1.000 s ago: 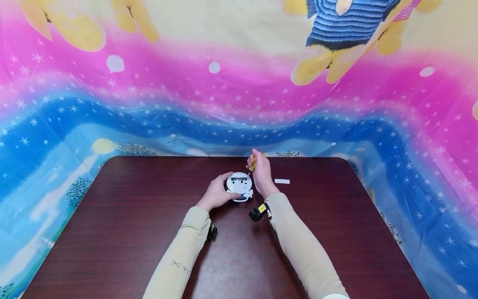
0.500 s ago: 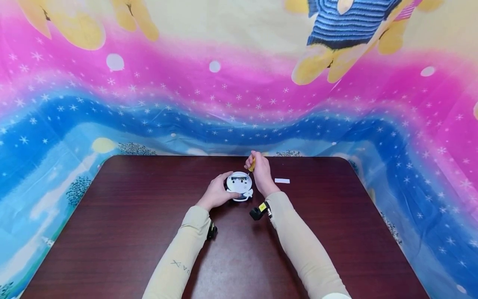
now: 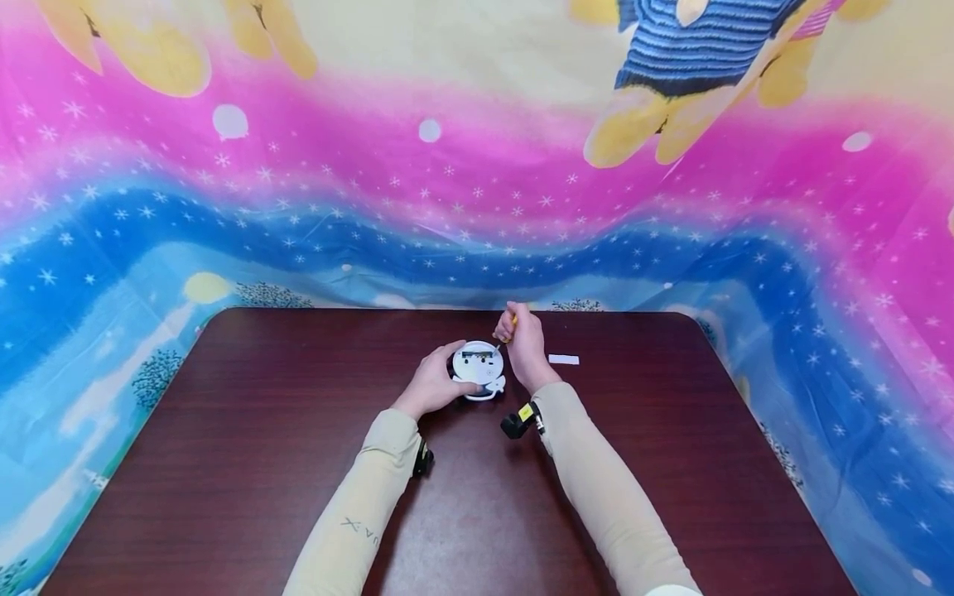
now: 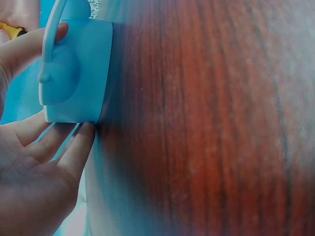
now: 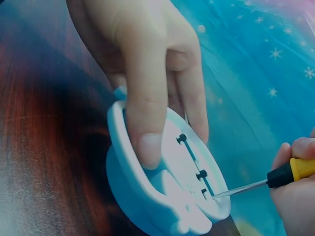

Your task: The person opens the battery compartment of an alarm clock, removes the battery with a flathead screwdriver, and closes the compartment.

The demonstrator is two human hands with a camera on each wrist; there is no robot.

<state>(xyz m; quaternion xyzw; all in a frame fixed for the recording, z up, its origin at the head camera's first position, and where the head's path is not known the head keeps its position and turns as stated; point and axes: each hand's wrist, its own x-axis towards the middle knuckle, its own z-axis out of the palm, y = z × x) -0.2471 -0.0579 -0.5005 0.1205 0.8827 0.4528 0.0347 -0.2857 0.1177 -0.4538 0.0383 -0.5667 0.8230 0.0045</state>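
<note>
Fingers of the left hand are clamped on a white round plastic device, thumb over its face and others around its side, probably so that it does not turn on the table. Those of the right hand are curled around a yellow-and-black screwdriver, held slanted so that its tip reaches the face near one end of the narrow slot; whether it meets a screw, I cannot tell. A white strip lies to the right, out of the work's way.

Room between sleeves, device hemmed in — left hand, screwdriver
</note>
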